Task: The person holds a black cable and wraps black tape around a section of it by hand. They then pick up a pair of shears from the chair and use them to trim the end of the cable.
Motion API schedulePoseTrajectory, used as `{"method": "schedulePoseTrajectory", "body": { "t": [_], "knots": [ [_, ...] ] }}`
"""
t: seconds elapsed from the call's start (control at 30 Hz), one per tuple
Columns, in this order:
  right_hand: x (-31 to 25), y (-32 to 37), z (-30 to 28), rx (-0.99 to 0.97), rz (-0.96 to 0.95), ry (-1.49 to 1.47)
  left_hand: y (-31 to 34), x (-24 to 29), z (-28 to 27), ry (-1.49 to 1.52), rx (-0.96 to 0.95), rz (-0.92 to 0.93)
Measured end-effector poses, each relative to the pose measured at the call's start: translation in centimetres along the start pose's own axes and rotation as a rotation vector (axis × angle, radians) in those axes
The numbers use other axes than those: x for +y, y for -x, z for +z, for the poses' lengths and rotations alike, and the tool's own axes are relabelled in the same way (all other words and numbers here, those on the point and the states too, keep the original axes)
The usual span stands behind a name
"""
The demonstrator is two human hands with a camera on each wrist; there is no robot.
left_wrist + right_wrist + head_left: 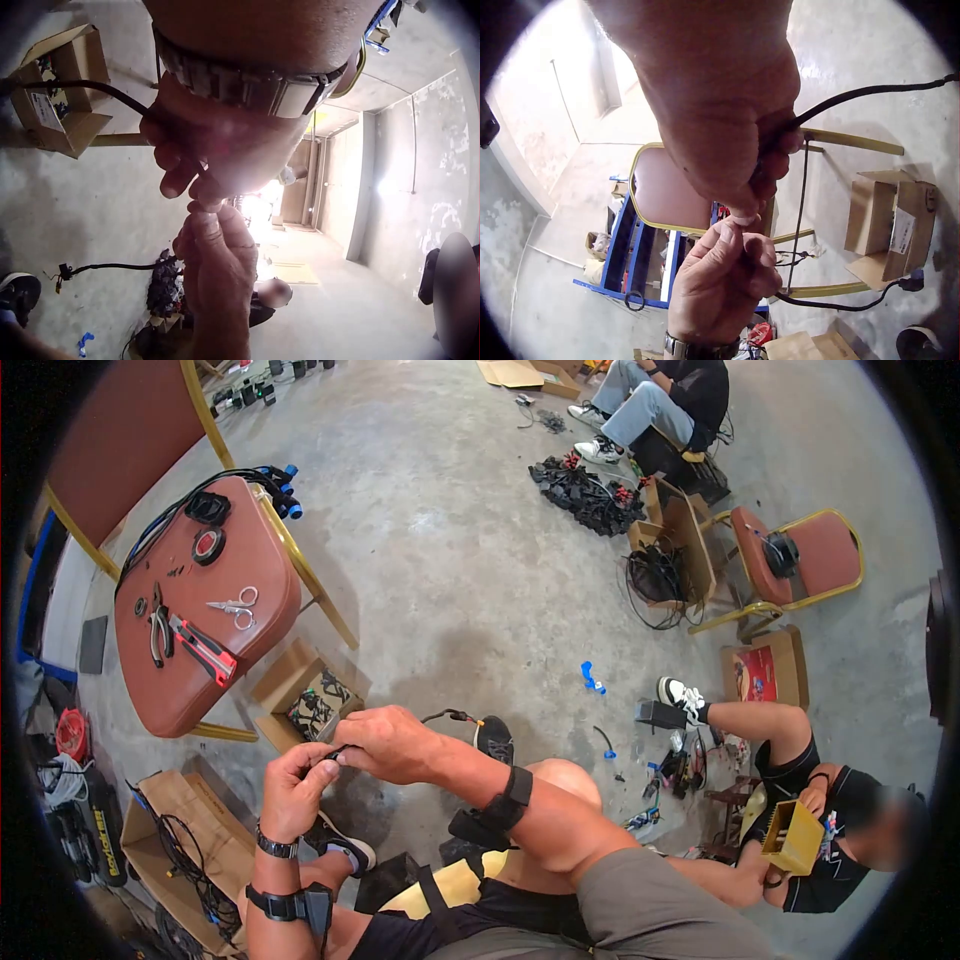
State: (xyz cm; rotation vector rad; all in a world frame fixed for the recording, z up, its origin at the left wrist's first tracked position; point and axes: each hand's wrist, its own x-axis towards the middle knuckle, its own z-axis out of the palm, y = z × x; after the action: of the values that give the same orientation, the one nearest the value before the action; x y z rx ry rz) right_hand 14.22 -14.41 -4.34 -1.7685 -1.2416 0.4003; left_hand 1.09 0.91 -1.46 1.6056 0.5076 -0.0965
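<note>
- Two bare hands meet on my feed, and the black cable [885, 88] runs between their fingertips, trailing out past both.
- I judge that such a close hold steadies one short stretch of it, with the loose ends left to hang.
- Left hand [292, 790]: grip nearly closed, thumb and fingers pinching the cable.
- Right hand [385, 745]: grip closed too, fingers curled round the cable; I cannot tell whether its fingertips touch the left's.
- Scissors [240, 607], pliers [158, 630] and a utility knife [203, 650] lie on the chair seat [170, 695], probably for easy reach.
- Beside that chair, an open cardboard box [274, 678] stands on the floor.
</note>
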Motion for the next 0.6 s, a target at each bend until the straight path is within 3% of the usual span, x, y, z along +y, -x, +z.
{"method": "schedulePoseTrajectory", "body": {
  "t": [0.6],
  "knots": [
    [0.25,0.06,0.29,-0.03,0.01,0.002,0.23,0.42,0.01,-0.012,0.006,-0.004]
  ]
}}
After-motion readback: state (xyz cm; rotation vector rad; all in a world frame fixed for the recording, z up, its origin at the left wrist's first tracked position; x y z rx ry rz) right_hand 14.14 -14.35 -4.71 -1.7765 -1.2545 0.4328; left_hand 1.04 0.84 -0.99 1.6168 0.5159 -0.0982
